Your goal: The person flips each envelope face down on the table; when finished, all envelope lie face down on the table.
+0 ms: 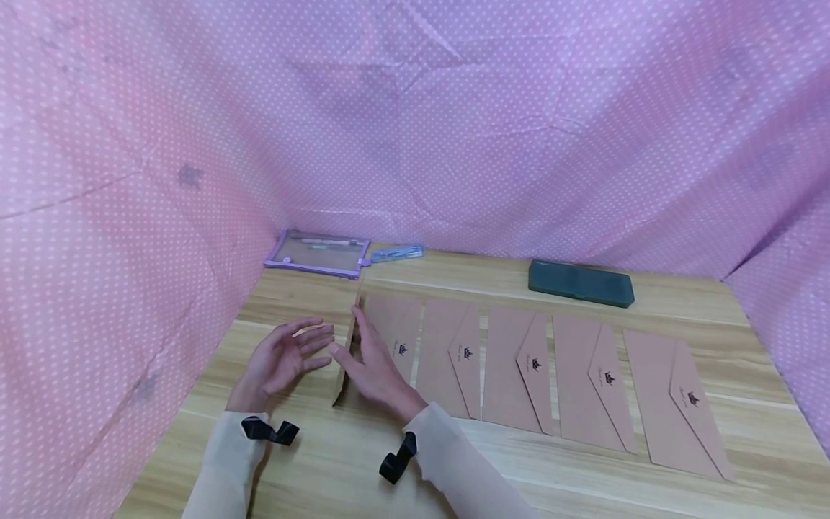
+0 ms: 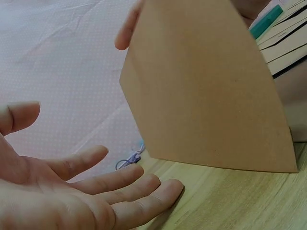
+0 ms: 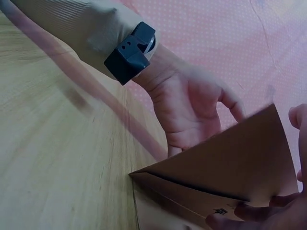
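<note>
A brown paper envelope [image 2: 206, 96] stands on edge at the left end of a row of envelopes, nearly edge-on in the head view. My right hand [image 1: 379, 371] holds it, the thumb on its left side and the other fingers behind it. To its left, my left hand [image 1: 285, 357] is apart from the paper, palm turned toward it, fingers loosely extended. In the right wrist view, the upright envelope [image 3: 225, 158] partly covers the left hand [image 3: 187, 105]. Beside it lies a flat envelope [image 1: 395, 317] with a black crown print, partly hidden by my right hand.
Further right lie several matching envelopes, among them one beside the right forearm [image 1: 447, 360] and one at the far end [image 1: 668, 404]. Along the back are a purple-edged clear pouch [image 1: 318, 256], a small blue packet [image 1: 397, 252] and a dark green case [image 1: 580, 282]. Pink dotted cloth [image 1: 415, 144] surrounds the table.
</note>
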A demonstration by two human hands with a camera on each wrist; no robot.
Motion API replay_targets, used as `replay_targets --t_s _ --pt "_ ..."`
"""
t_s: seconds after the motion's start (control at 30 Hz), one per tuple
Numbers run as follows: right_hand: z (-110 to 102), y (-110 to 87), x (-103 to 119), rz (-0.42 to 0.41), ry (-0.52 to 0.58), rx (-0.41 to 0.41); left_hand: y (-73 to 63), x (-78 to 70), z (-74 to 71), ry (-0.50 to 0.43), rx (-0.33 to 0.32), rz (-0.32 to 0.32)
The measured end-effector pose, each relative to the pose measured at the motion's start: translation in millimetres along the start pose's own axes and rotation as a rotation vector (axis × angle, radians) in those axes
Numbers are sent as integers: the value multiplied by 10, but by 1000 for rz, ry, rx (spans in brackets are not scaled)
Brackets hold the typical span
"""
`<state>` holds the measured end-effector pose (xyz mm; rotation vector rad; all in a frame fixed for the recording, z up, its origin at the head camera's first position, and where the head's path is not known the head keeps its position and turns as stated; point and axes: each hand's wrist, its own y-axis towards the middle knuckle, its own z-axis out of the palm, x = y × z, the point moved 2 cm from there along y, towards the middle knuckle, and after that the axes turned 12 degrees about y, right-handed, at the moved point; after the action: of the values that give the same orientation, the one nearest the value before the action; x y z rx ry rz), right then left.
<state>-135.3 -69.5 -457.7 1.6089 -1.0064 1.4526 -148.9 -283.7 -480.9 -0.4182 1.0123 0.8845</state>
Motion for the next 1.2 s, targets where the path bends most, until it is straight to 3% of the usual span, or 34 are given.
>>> replay_targets --t_s 0.4,0.93,1.2 --pt "-20 -9 -78 28 10 -46 13 33 -12 -25 2 -26" --pt "-38 8 -174 115 77 -115 8 65 -25 -16 17 21" --pt "-44 3 -170 140 179 -168 14 78 26 93 -113 -7"
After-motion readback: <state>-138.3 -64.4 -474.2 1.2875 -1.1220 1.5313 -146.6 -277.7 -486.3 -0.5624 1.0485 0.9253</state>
